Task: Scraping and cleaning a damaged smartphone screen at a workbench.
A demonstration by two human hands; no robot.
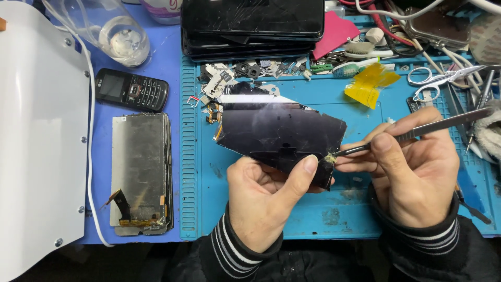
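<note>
My left hand (263,193) holds a dark, glossy phone screen panel (276,133) by its lower edge, thumb pressed on the near corner. The panel is tilted above a blue work mat (323,214). My right hand (412,167) grips metal tweezers (417,130), whose tip touches a small yellowish lump of glue residue (330,157) at the panel's right corner. Both wrists wear dark sleeves with striped cuffs.
A stripped screen assembly (140,175) and a small black keypad phone (131,90) lie at left beside a white curved device (36,136). Stacked dark phones (250,26), small parts, yellow tape (370,83), scissors (443,78) and cables sit along the back.
</note>
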